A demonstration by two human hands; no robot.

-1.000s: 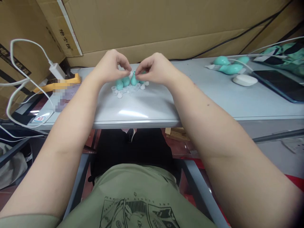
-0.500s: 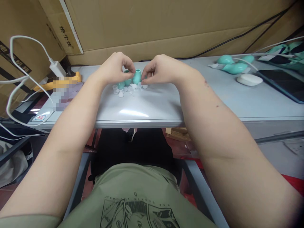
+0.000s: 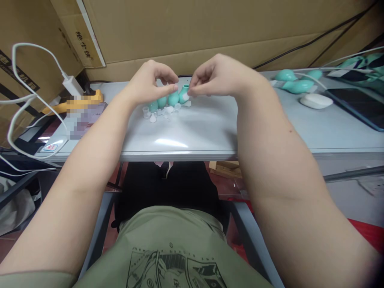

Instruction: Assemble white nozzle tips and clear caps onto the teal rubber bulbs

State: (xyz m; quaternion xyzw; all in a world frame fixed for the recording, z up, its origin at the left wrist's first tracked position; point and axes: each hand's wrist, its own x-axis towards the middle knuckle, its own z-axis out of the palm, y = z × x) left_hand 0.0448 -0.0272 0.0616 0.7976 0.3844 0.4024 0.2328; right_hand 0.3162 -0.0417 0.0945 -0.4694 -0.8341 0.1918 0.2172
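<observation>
Several small teal vase-shaped pieces stand in a row near the back of the grey table, among them a teal bottle (image 3: 173, 98) in the middle and one with an open neck (image 3: 184, 94) at the right end. My right hand (image 3: 207, 82) pinches a small white piece (image 3: 186, 96) against that rightmost one. My left hand (image 3: 159, 82) hovers over the row with thumb and fingers apart, its thumb tip above the middle bottle; nothing shows between them. In front lie small clear and white caps (image 3: 169, 110) and a clear cup (image 3: 146, 112).
On the right of the table (image 3: 210, 132) are teal pear-shaped pieces (image 3: 297, 86), a white mouse (image 3: 316, 101), a dark phone (image 3: 357, 106) and cables. A yellow tool (image 3: 97, 97) and a white charger (image 3: 73, 87) lie left. Cardboard (image 3: 180, 32) stands behind.
My right hand has moved right and slightly up. A teal bottle with an open neck now shows at the row's right end. My left hand has shifted slightly right.
</observation>
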